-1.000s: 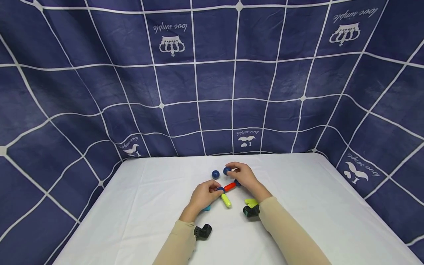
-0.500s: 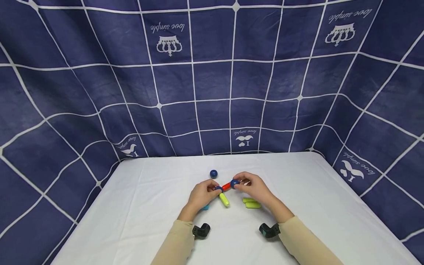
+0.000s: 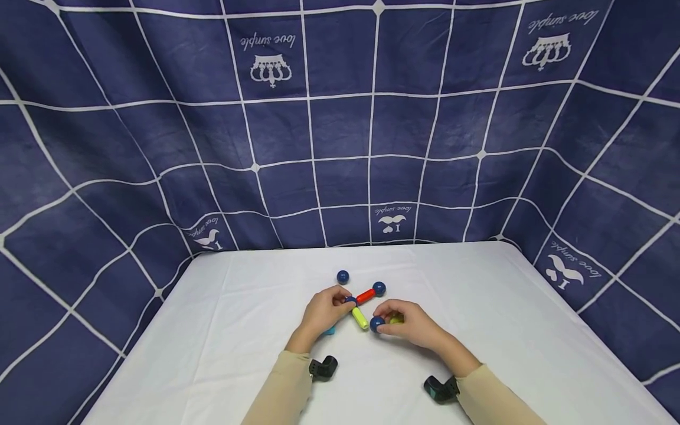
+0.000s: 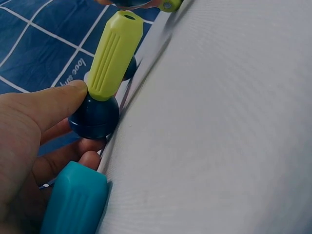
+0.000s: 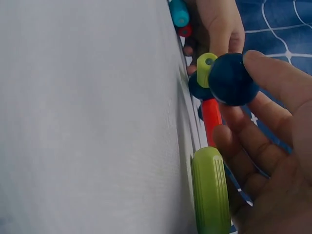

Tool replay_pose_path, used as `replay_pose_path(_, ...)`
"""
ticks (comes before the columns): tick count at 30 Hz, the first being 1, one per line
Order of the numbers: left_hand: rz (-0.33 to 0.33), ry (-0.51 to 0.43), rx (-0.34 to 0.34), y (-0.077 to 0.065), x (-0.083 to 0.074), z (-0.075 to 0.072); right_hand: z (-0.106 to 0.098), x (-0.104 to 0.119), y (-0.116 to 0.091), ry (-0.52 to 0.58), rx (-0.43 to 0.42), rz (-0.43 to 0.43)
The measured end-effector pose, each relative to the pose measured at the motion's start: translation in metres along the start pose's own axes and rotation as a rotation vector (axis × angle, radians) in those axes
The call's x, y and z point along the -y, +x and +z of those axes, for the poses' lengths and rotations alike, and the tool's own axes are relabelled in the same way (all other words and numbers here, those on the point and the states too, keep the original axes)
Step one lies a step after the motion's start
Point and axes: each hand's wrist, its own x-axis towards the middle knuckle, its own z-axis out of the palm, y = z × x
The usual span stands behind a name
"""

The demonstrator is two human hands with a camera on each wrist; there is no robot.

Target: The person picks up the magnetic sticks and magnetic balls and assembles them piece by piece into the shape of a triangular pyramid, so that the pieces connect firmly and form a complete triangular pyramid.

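My left hand (image 3: 324, 311) pinches a dark blue ball (image 4: 95, 117) between thumb and fingers. From that ball a yellow-green rod (image 3: 360, 319) points toward the front, and a red rod (image 3: 366, 296) runs to a second blue ball (image 3: 379, 288) at the back right. My right hand (image 3: 413, 324) holds another blue ball (image 5: 233, 79) close to the free end of the yellow-green rod; whether they touch, I cannot tell. Another yellow-green rod (image 5: 211, 190) lies beside the right palm, partly hidden in the head view. A teal rod (image 4: 75, 200) lies under the left hand.
One loose blue ball (image 3: 342, 277) sits behind the left hand on the white cloth-covered table (image 3: 239, 330). A blue checked curtain (image 3: 340, 130) encloses the back and sides. Black wrist cameras jut inward from both wrists.
My right hand picked up a blue ball at the back and carried it past the red rod's end, forward to the yellow-green rod's free end. My left hand has stayed nearly still.
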Motion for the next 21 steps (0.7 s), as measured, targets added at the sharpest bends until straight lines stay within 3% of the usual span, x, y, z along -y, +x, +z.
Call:
replay_pose_path(12, 0.004, 0.004, 0.006, 0.001, -0.002, -0.001, 0.011, 0.003, -0.005, -0.05, -0.04, -0.032)
replay_pose_path(21, 0.0, 0.009, 0.004, 0.0, -0.002, 0.0, 0.013, 0.004, -0.005, -0.073, -0.051, 0.015)
